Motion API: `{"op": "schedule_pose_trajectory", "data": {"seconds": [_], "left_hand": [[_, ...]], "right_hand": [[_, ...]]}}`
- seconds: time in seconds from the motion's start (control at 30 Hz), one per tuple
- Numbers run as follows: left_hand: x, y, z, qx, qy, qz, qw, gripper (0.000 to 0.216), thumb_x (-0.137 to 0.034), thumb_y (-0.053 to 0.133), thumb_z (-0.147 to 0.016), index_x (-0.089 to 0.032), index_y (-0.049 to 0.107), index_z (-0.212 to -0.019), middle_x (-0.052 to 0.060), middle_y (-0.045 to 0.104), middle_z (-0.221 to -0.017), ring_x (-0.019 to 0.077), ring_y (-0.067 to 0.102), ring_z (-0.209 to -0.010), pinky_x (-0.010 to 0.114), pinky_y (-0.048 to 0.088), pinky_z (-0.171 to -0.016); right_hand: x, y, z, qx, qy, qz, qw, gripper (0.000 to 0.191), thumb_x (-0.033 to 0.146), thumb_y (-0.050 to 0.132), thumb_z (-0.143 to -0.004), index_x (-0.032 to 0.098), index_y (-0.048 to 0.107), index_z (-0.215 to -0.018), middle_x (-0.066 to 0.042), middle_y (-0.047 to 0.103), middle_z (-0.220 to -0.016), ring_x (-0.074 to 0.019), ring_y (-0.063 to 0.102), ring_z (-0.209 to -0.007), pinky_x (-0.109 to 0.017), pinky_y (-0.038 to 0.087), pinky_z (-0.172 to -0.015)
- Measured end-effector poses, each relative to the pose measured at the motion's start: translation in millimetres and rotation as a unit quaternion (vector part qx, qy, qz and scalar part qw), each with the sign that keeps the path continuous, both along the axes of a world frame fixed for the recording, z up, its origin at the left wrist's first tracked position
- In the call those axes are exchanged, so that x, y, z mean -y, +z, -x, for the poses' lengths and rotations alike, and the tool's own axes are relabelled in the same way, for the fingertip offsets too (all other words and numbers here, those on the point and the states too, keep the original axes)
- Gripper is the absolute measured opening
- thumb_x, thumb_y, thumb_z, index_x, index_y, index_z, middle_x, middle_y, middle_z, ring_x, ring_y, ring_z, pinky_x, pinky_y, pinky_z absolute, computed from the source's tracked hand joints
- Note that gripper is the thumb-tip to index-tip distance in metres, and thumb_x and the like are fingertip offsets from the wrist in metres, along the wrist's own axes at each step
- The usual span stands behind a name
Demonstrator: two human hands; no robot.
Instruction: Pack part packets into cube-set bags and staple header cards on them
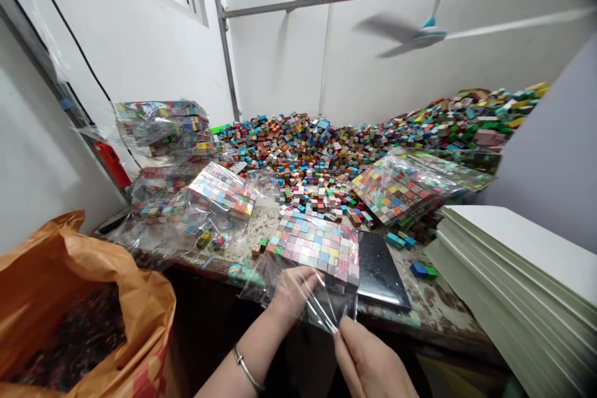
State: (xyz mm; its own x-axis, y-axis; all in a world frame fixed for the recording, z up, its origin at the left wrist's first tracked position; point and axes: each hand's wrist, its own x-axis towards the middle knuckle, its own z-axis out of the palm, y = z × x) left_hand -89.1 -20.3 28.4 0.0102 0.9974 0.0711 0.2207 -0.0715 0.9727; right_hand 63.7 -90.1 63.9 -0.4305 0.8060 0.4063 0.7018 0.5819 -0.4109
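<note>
A flat block of small multicoloured printed cubes [317, 242] lies at the table's front edge, inside a clear plastic bag [321, 311]. My left hand [293, 292], with a metal bangle on its wrist, is closed at the near side of the block, its fingers curled on the film. Pinched between the thumb and fingers of my right hand [373, 357] is the bag's near end, pulled taut in creases toward me. Partly under the block lies a dark flat board [380, 270]. Some fingertips of both hands are hidden.
Loose cubes [321, 143] are heaped along the wall. Bagged blocks are stacked at left [168, 130], and another bagged block [396, 186] lies at right. White sheets [527, 286] are piled front right. An orange sack [144, 298] stands front left. A fan [426, 37] spins overhead.
</note>
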Motion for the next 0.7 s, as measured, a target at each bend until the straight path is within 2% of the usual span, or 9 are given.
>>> {"op": "schedule_pose_trajectory", "data": {"seconds": [0.13,0.27,0.33,0.43,0.5,0.57,0.63,0.67,0.7], "left_hand": [[-4.0,-1.1,-9.3,0.037,0.026,0.045,0.998,0.027,-0.035,0.05,-0.075,-0.011,0.063,-0.072,0.005,0.063,-0.06,0.0154,0.059,-0.056,0.023,0.045,-0.049],[-6.7,1.8,-13.4,0.057,0.031,0.066,0.996,0.025,-0.034,0.049,-0.073,-0.011,0.06,-0.071,0.003,0.059,-0.054,0.0146,0.057,-0.051,0.023,0.044,-0.047],[-6.6,4.0,-13.0,0.062,0.029,0.069,0.995,0.024,-0.034,0.05,-0.073,-0.012,0.059,-0.07,0.002,0.059,-0.054,0.0143,0.057,-0.05,0.023,0.044,-0.047],[-5.0,7.3,-10.0,0.066,0.017,0.072,0.995,0.023,-0.035,0.053,-0.071,-0.013,0.058,-0.069,0.001,0.058,-0.053,0.0132,0.054,-0.048,0.023,0.043,-0.048],[-3.8,8.3,-8.0,0.066,0.006,0.071,0.995,0.022,-0.035,0.055,-0.07,-0.014,0.058,-0.069,0.001,0.058,-0.054,0.0127,0.053,-0.048,0.023,0.042,-0.049],[-3.0,7.6,-7.0,0.065,-0.001,0.07,0.995,0.021,-0.035,0.055,-0.069,-0.014,0.058,-0.069,0.001,0.058,-0.054,0.0128,0.053,-0.048,0.024,0.042,-0.049],[-2.7,5.3,-7.0,0.061,-0.005,0.065,0.996,0.02,-0.034,0.054,-0.07,-0.014,0.059,-0.069,0.001,0.058,-0.054,0.0136,0.053,-0.048,0.024,0.042,-0.05],[-2.5,3.8,-7.1,0.056,-0.005,0.06,0.997,0.018,-0.032,0.054,-0.069,-0.014,0.059,-0.069,0.002,0.058,-0.055,0.0142,0.053,-0.05,0.025,0.042,-0.051],[-2.4,2.3,-7.1,0.051,-0.004,0.052,0.997,0.016,-0.029,0.054,-0.069,-0.014,0.06,-0.069,0.002,0.059,-0.056,0.0149,0.054,-0.053,0.025,0.043,-0.053]], "right_hand": [[2.7,-4.3,8.7,0.011,0.005,0.003,1.0,0.028,0.029,0.031,-0.089,0.021,0.037,-0.063,0.002,0.047,-0.052,-0.0106,0.045,-0.043,-0.02,0.034,-0.043],[3.2,-7.6,7.0,0.014,0.005,0.048,0.999,0.03,0.031,0.028,-0.09,0.021,0.039,-0.064,0.002,0.048,-0.055,-0.0103,0.045,-0.046,-0.021,0.036,-0.046],[2.3,-0.4,1.2,0.024,0.009,0.071,0.997,0.031,0.034,0.031,-0.089,0.02,0.039,-0.063,0.002,0.047,-0.055,-0.0101,0.044,-0.047,-0.02,0.035,-0.045],[-7.7,30.1,-6.8,0.005,0.002,0.071,0.997,0.034,0.039,0.035,-0.088,0.02,0.042,-0.06,0.001,0.049,-0.057,-0.0112,0.046,-0.051,-0.022,0.038,-0.048],[-26.2,56.6,-5.1,-0.036,-0.003,0.037,0.999,0.034,0.038,0.032,-0.089,0.019,0.053,-0.07,-0.003,0.057,-0.072,-0.0147,0.054,-0.069,-0.026,0.044,-0.063],[-56.1,75.8,5.7,-0.058,-0.009,-0.023,0.998,0.036,0.04,0.03,-0.089,0.018,0.059,-0.096,-0.009,0.059,-0.102,-0.0181,0.052,-0.098,-0.03,0.041,-0.085],[-93.7,79.4,24.0,0.022,-0.048,-0.029,0.998,0.046,0.041,0.027,-0.09,0.014,0.049,-0.119,-0.01,0.043,-0.13,-0.0185,0.032,-0.123,-0.031,0.027,-0.101],[-113.2,74.8,34.4,0.093,-0.081,-0.008,0.992,0.05,0.041,0.025,-0.09,0.012,0.04,-0.129,-0.009,0.03,-0.14,-0.0187,0.02,-0.13,-0.032,0.021,-0.105],[-131.8,66.8,44.5,0.114,-0.094,0.005,0.989,0.053,0.04,0.027,-0.089,0.008,0.036,-0.131,-0.012,0.022,-0.143,-0.0213,0.015,-0.131,-0.034,0.019,-0.105]]}}
